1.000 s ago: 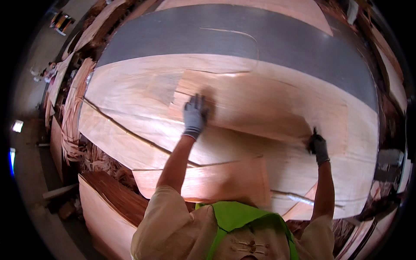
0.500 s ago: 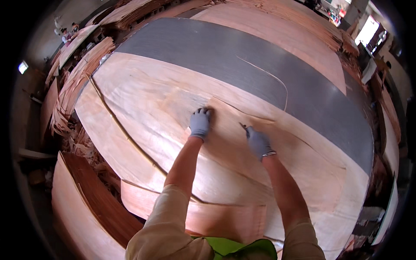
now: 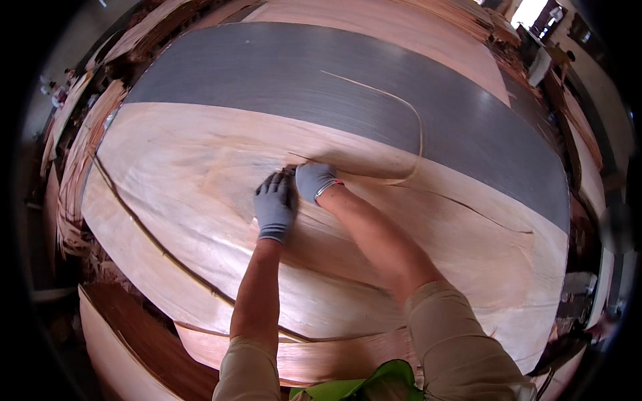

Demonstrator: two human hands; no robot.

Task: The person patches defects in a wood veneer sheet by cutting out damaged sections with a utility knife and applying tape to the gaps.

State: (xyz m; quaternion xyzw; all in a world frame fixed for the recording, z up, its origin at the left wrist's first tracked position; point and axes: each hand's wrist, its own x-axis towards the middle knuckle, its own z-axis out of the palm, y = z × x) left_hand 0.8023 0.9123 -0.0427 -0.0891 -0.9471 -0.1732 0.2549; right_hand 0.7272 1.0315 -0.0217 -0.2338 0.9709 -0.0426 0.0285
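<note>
Leaning over a broad sheet of pale veneer (image 3: 147,160), a worker in grey gloves has both hands side by side at the left end of a smaller veneer piece (image 3: 461,244), which lies beneath the fingers and stretches off to their right. The left hand (image 3: 273,212) presses down, fingers close together and pointing away from the body; the right hand (image 3: 315,182) bends in just beside it, fingers curled under. From where I stand, I cannot tell whether those are clamped on anything: a small dark shape (image 3: 289,170) shows between the two hands, too shadowed to name. The step in hand looks like close work on the piece's edge, and in my judgement the next move calls for a firm left hand and a careful right one, clear of the left fingertips. Just beyond the right fingers, a brownish flap (image 3: 374,164) may be lifted or flat; it is hard to say. Farther out, a thin curved strip (image 3: 420,127) crosses a dark grey band (image 3: 267,67). Gloves hide the piece's left end, the right forearm (image 3: 374,234) covers part of its middle, and figures (image 3: 57,93) far left of the fingers are blurred.
</note>
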